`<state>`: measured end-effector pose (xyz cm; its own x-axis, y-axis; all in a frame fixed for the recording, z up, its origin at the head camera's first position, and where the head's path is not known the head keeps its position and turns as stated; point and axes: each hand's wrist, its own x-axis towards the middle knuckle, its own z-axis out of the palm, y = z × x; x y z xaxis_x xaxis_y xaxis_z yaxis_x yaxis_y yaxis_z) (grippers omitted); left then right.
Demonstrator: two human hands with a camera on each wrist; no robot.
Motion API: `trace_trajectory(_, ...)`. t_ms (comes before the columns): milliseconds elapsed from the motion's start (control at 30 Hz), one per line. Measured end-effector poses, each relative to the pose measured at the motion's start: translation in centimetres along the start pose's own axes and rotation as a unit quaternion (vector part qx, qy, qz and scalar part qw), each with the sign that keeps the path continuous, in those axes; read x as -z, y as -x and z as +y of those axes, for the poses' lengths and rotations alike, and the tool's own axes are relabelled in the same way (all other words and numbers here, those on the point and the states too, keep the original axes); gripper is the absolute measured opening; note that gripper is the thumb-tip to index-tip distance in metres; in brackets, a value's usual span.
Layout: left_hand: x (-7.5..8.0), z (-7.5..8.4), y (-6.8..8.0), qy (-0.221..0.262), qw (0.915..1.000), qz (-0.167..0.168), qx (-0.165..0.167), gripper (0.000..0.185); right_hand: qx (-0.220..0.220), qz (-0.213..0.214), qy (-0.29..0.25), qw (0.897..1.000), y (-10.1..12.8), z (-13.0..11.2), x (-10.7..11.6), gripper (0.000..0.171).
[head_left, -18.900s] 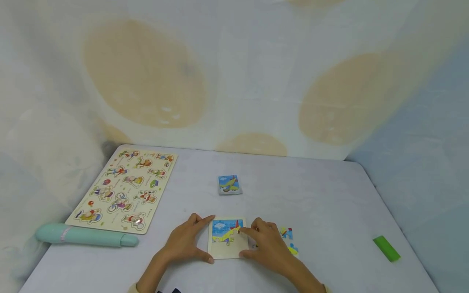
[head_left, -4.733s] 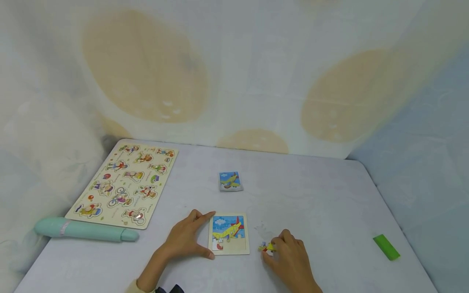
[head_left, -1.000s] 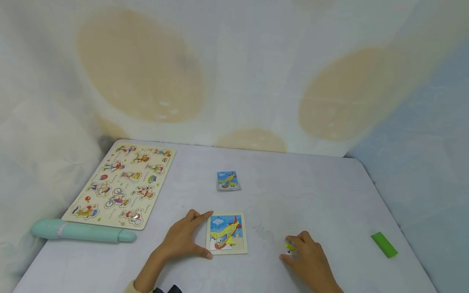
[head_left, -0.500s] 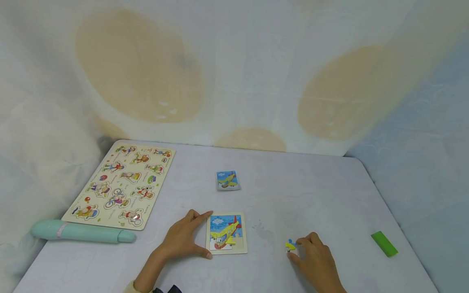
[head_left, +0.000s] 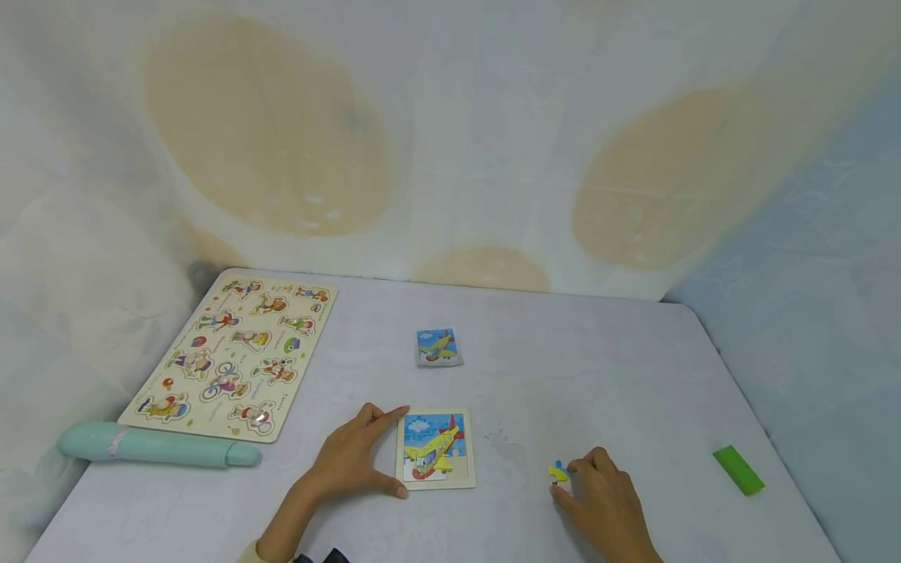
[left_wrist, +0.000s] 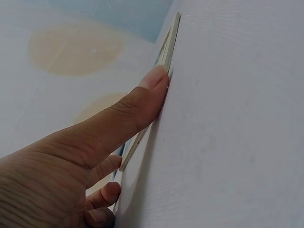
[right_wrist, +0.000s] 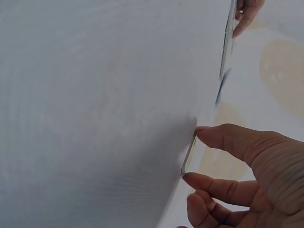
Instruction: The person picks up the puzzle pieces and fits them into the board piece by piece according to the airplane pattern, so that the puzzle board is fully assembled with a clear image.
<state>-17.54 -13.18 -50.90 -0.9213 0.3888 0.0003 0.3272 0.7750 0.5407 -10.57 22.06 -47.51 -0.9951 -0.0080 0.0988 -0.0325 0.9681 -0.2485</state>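
A small aeroplane jigsaw in a wooden frame (head_left: pixel 435 453) lies flat near the table's front edge. My left hand (head_left: pixel 394 452) braces its left side, forefinger at the top corner and thumb at the bottom corner. The left wrist view shows the thumb (left_wrist: pixel 142 102) pressing the frame's thin edge (left_wrist: pixel 171 38). To the right, my right hand (head_left: pixel 568 478) pinches a small yellow and blue puzzle piece (head_left: pixel 558 471) on the table. In the right wrist view the thin piece (right_wrist: pixel 188 156) stands between thumb and forefinger of that hand (right_wrist: pixel 195 153), with the frame (right_wrist: pixel 228 42) farther off.
A large wooden peg puzzle (head_left: pixel 232 356) lies at the back left, a teal tube (head_left: pixel 155 450) in front of it. A small aeroplane picture card (head_left: pixel 438 346) sits mid-table. A green block (head_left: pixel 739 471) rests near the right edge. Cloth walls enclose the table.
Over the last second my right hand slid slightly rightward with the piece, then stayed put. Compared with earlier, the jigsaw has more pieces in it. My left hand has not moved.
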Motion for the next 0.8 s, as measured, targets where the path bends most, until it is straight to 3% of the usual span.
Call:
trace_trajectory(400, 0.1, 0.1, 0.1, 0.004, 1.0000, -0.001, 0.001, 0.113, -0.014, -0.003, 0.000, 1.000, 0.0, -0.3, 0.2, 0.039)
trace_trajectory(800, 0.0, 0.0, 0.1, 0.009, 1.0000, -0.002, -0.002, 0.113, -0.007, -0.001, -0.043, 0.999, -0.3, -3.9, 0.5, 0.035)
